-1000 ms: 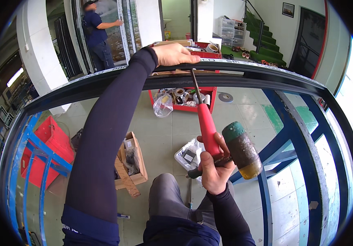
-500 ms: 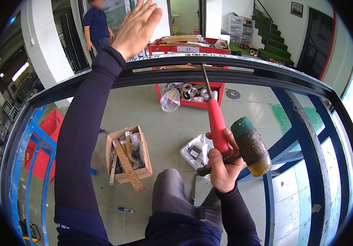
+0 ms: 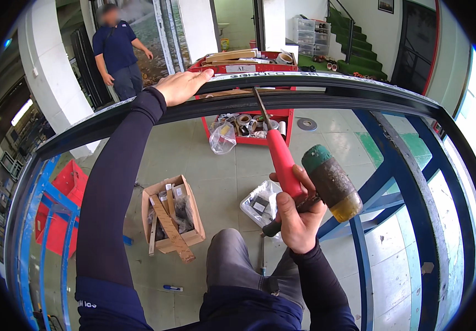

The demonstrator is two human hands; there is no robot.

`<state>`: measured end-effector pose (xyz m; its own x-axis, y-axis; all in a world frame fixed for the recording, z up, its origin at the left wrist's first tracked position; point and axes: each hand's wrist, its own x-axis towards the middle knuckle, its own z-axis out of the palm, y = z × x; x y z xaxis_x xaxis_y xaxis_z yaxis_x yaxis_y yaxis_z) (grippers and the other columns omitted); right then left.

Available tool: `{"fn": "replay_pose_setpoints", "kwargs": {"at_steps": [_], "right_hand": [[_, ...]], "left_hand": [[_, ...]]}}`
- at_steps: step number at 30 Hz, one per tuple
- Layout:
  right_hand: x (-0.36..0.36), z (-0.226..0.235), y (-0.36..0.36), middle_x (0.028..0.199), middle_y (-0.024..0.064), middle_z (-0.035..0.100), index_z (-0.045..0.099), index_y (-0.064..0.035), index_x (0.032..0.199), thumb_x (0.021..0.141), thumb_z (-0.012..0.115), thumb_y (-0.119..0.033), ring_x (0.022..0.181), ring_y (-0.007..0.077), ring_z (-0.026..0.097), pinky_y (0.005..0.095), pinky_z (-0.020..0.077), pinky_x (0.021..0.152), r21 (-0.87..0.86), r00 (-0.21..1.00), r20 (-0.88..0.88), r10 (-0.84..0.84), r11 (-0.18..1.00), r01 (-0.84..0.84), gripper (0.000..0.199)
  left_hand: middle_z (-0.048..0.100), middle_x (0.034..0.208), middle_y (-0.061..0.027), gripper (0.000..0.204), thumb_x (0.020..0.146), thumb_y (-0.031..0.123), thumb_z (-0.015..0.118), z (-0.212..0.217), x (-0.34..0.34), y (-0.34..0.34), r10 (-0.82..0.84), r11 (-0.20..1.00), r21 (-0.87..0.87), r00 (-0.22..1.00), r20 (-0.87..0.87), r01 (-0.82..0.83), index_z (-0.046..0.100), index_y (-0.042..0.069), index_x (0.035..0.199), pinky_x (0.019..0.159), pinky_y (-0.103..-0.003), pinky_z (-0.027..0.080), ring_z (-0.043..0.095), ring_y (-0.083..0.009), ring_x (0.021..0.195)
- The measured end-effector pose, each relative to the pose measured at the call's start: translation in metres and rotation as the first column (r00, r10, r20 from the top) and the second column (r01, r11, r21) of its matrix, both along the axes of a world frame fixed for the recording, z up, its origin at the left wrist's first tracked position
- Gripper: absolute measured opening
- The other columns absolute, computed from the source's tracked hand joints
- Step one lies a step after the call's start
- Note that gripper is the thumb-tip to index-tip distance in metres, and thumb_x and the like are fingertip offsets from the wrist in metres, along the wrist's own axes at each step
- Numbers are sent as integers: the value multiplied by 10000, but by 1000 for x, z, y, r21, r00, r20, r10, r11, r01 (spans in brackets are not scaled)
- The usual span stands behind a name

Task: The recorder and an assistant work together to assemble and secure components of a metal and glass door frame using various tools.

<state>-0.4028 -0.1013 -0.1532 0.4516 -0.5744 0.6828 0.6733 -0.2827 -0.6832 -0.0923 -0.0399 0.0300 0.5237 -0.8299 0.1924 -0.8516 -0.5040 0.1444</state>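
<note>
In my right hand (image 3: 301,220) are two tools at once. One is a red-handled tool (image 3: 282,160) with a narrow metal blade, whose tip reaches the black window frame (image 3: 348,102). The other is a mallet (image 3: 332,182) with a worn dark head, one green face and one yellow face. Its handle crosses my palm and its dark end pokes out to the left. My left hand (image 3: 183,88) lies on the frame's far rail, left of the blade, with its fingers stretched out; the far fingers are partly hidden.
Blue steel stands (image 3: 409,182) carry the frame at both sides. Below it are a cardboard box (image 3: 194,234) of wood strips and a white tray (image 3: 243,205). Beyond stand a red tool cart (image 3: 290,118) and a person in dark blue (image 3: 119,52). A red bin (image 3: 56,220) sits left.
My left hand has come down from the air onto the frame's far rail. My right hand keeps both tools. The person beyond shows more fully, with an arm held out.
</note>
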Motion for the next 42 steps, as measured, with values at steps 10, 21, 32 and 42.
{"fn": "replay_pose_setpoints", "kwargs": {"at_steps": [10, 21, 32, 42], "right_hand": [[-1, -2, 2, 1253, 212, 588, 414, -34, 1417, 915, 648, -20, 1173, 209, 561, 312, 464, 921, 77, 987, -21, 161, 984, -158, 554], [-1, -1, 3, 1231, 222, 600, 418, -32, 1414, 917, 659, -46, 1139, 211, 581, 307, 464, 913, 104, 987, 3, 159, 982, -158, 553], [0, -4, 3, 1244, 218, 593, 411, -22, 1417, 909, 664, -28, 1157, 212, 573, 303, 469, 912, 97, 986, -36, 161, 983, -157, 568], [-2, 2, 11, 1311, 182, 565, 430, 16, 1403, 899, 672, -20, 1039, 147, 608, 255, 503, 812, 69, 993, -55, 106, 992, -102, 560]], "left_hand": [[555, 621, -49, 788, 919, 707, 427, -8, 27, -9, -122, 986, -148, 927, -355, 73, 650, -35, 776, 610, -283, 439, 531, -142, 569], [447, 521, -21, 854, 784, 853, 463, -7, 24, -12, -55, 998, -39, 973, -222, 48, 559, 34, 563, 594, -307, 405, 510, -140, 563], [589, 976, -144, 269, 770, 189, 644, -55, -67, 4, -321, 544, -573, 783, 533, 613, 582, 17, 967, 875, -382, 461, 584, -311, 946], [616, 970, -67, 464, 1023, 456, 427, -124, -206, -4, -781, 591, -709, -52, -623, -385, 525, 30, 1181, 802, -299, 493, 610, -144, 874]]}}
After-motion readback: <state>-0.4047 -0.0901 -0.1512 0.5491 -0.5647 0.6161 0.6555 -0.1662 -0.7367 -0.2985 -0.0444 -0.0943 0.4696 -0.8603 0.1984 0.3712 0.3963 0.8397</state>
